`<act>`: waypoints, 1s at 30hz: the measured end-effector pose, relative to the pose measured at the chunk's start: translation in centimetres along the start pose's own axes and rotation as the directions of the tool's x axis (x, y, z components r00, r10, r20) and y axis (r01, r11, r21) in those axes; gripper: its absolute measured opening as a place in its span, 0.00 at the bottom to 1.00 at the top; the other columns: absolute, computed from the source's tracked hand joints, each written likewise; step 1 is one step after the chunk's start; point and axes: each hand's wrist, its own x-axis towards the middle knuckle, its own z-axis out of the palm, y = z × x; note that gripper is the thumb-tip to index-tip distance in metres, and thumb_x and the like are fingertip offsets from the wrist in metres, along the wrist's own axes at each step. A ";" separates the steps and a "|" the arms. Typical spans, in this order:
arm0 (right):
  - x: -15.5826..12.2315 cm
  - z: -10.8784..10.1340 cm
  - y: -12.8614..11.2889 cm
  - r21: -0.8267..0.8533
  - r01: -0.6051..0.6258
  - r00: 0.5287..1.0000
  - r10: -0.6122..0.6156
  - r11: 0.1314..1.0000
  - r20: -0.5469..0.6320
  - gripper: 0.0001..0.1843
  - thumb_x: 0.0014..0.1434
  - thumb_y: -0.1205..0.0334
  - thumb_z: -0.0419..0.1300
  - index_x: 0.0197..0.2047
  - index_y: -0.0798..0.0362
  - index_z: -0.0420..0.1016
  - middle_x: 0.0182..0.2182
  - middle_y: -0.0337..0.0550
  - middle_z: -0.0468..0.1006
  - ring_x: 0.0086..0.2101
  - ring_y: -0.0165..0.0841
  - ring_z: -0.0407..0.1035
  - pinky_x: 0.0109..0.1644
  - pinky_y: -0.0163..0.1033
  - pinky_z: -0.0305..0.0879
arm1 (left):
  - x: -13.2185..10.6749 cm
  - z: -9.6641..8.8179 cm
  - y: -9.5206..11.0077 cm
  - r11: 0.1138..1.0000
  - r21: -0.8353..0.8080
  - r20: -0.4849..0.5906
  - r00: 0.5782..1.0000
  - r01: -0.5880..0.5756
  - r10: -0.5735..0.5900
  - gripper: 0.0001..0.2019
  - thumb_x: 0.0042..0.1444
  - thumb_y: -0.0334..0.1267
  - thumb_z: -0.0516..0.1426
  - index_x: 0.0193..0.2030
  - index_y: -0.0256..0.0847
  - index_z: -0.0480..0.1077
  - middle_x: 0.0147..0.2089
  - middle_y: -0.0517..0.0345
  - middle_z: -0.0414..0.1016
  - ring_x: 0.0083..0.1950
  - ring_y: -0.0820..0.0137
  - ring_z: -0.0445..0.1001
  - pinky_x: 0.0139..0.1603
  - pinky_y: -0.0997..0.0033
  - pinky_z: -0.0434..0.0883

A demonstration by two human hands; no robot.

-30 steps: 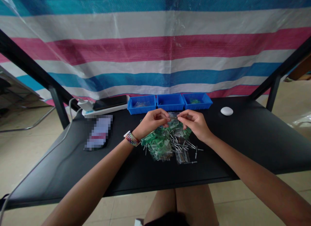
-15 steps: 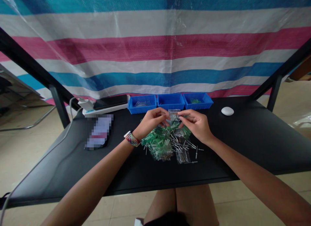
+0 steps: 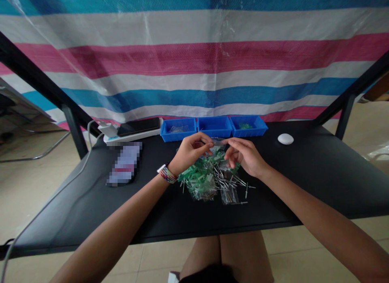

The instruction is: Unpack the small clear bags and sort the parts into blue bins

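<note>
A small clear plastic bag (image 3: pixel 218 142) is stretched between my two hands above the pile. My left hand (image 3: pixel 194 151), with a woven band at the wrist, pinches its left edge between thumb and fingers. At the bag's right upper corner is my right hand (image 3: pixel 246 155), its index finger stretched along the edge and the other fingers curled below. Beneath both hands lies a heap of green plastic wall plugs (image 3: pixel 197 173). Silver pin-like rivets (image 3: pixel 223 177) spread over its right side. A filled clear bag (image 3: pixel 229 195) with small metal pieces rests at the front.
Three blue bins stand in a row behind the pile: the left bin (image 3: pixel 164 136) with clear bags, the middle bin (image 3: pixel 214 133), and the right bin (image 3: pixel 261 131) with green pieces. A phone (image 3: pixel 124 163), a power strip (image 3: pixel 139 135) and a white mouse (image 3: pixel 285 139) lie on the black table (image 3: pixel 304 181).
My right hand's fingers have shifted on the bag: the index finger is now straighter and the others curl under. The bag sits a little flatter. My left hand keeps its pinch.
</note>
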 end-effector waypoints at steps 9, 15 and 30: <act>0.0 0.2 0.2 -0.017 0.095 0.989 -0.096 0.995 -0.109 0.21 0.53 0.53 0.78 0.45 0.51 0.79 0.37 0.42 0.87 0.24 0.32 0.80 0.28 0.38 0.80 | -0.2 0.1 0.0 0.970 0.208 -0.046 0.990 -0.123 0.136 0.14 0.62 0.41 0.66 0.53 0.41 0.77 0.53 0.49 0.79 0.38 0.72 0.80 0.35 0.73 0.76; -0.4 0.7 -0.2 -0.238 0.248 0.953 -0.280 0.939 -0.114 0.23 0.59 0.51 0.74 0.53 0.50 0.76 0.36 0.41 0.85 0.21 0.32 0.78 0.26 0.38 0.75 | -0.1 0.1 0.2 0.991 -0.052 0.060 0.991 0.127 -0.124 0.15 0.68 0.50 0.59 0.43 0.38 0.75 0.39 0.53 0.79 0.34 0.69 0.81 0.32 0.73 0.77; -0.2 -0.2 0.7 -0.432 0.300 0.930 -0.361 0.850 -0.065 0.14 0.66 0.56 0.66 0.53 0.50 0.77 0.39 0.44 0.85 0.30 0.34 0.79 0.34 0.41 0.76 | 2.0 -4.6 0.5 0.873 -0.486 -0.500 0.807 0.039 -0.315 0.08 0.59 0.35 0.68 0.40 0.37 0.73 0.37 0.58 0.81 0.29 0.76 0.79 0.31 0.78 0.76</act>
